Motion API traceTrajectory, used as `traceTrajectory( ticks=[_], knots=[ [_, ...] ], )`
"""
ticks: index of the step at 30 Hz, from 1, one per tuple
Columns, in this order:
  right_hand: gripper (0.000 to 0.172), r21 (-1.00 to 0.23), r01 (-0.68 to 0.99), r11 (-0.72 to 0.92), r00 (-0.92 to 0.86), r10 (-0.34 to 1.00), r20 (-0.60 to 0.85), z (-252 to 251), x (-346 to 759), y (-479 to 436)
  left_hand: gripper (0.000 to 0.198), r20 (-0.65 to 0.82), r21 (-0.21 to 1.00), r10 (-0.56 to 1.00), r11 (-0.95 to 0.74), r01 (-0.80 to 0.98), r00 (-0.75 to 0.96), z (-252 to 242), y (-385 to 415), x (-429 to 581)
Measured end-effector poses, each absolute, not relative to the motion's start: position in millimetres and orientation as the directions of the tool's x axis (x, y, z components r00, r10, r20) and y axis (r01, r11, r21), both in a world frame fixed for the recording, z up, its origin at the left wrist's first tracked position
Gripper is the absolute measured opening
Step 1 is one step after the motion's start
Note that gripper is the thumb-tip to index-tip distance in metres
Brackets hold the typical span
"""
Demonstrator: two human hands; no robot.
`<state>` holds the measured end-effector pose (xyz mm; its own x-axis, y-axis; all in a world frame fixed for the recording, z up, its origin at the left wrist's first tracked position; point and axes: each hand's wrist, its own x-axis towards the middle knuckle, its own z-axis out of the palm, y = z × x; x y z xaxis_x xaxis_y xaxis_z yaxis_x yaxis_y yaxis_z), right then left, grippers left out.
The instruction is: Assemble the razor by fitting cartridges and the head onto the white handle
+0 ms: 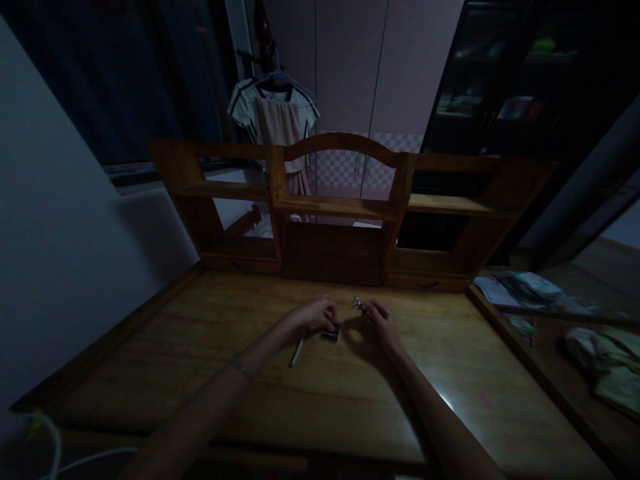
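Note:
My left hand (pixel 320 313) is closed in a pinch, its fingertips down at a small dark rectangular piece (pixel 330 335) with a lighter stripe, lying on the wooden desktop (pixel 240 393). A slim white stick-like thing (pixel 298 350) lies slantwise beneath and beside that hand, its upper end hidden by it. To the right, my right hand (pixel 383 320) grips a small shiny metal tool (pixel 357 303) just above the desk. Its wider silver head points left, toward my left hand; the fingers cover the rest. Dim light hides the finer details of both items.
A wooden shelf unit (pixel 340 210) with small drawers stands along the desk's back edge. Clothes (pixel 280 113) hang behind it. Papers (pixel 525 287) and fabric (pixel 615 367) lie at the right. A white cable (pixel 55 440) runs at the lower left.

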<state>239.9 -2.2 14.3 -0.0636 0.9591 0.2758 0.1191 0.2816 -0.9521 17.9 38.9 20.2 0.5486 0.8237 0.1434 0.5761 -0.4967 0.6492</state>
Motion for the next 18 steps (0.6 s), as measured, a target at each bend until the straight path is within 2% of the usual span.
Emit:
traceTrajectory(
  ticks=[4, 8, 12, 15, 18],
  knots=[
    [0.035, -0.948, 0.121, 0.295, -0.071, 0.955, 0.288, 13.6, 240.1, -1.5, 0.025, 0.134, 0.631, 0.843, -0.477, 0.611, 0.520, 21.6, 36.5, 21.0],
    [0.034, -0.949, 0.119, 0.293, -0.074, 0.955, 0.286, 10.8, 240.0, 0.5, 0.021, 0.213, 0.675, 0.838, -0.498, 0.545, 0.502, 21.4, 23.9, 11.4],
    [0.033, -0.949, 0.102, 0.298, -0.074, 0.954, 0.292, 9.1, 239.4, 1.0, 0.024, 0.226, 0.723, 0.925, -0.370, 0.584, 0.307, 17.5, 4.6, -13.9],
    [0.031, -0.940, 0.121, 0.320, -0.081, 0.947, 0.312, 10.4, 238.5, -0.2, 0.024, 0.236, 0.624, 0.963, -0.255, 0.739, 0.132, 12.1, -9.7, -34.3],
    [0.029, -0.928, 0.156, 0.338, -0.099, 0.940, 0.326, 12.8, 237.8, -2.0, 0.027, 0.209, 0.502, 0.974, -0.182, 0.845, 0.085, 6.0, -20.3, -44.2]
  ],
)
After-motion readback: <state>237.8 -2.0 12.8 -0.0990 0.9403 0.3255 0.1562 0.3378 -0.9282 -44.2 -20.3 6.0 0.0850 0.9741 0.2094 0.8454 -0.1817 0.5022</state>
